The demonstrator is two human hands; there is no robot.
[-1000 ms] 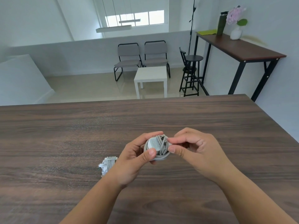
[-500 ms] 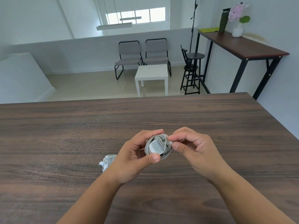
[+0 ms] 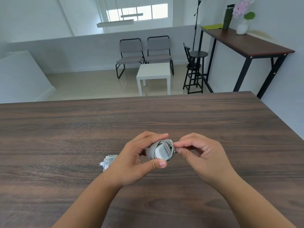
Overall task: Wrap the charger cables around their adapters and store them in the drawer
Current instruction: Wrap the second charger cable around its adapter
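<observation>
Head view: grey cable (image 3: pixel 166 143) coiled tightly round white adapter (image 3: pixel 162 152).

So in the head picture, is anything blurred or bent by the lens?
Head view: the left hand and the wrapped charger it holds look sharp; the flower vase at the top right is smeared; the dark table's far edge curves from the wide lens; the window is overexposed.

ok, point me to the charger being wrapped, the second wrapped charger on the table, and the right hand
charger being wrapped (image 3: pixel 162 152): head view, on the adapter's exposed face.
second wrapped charger (image 3: pixel 109 159): head view, on its cable coils.
right hand (image 3: pixel 204 155): head view, on the back of the hand.
</observation>
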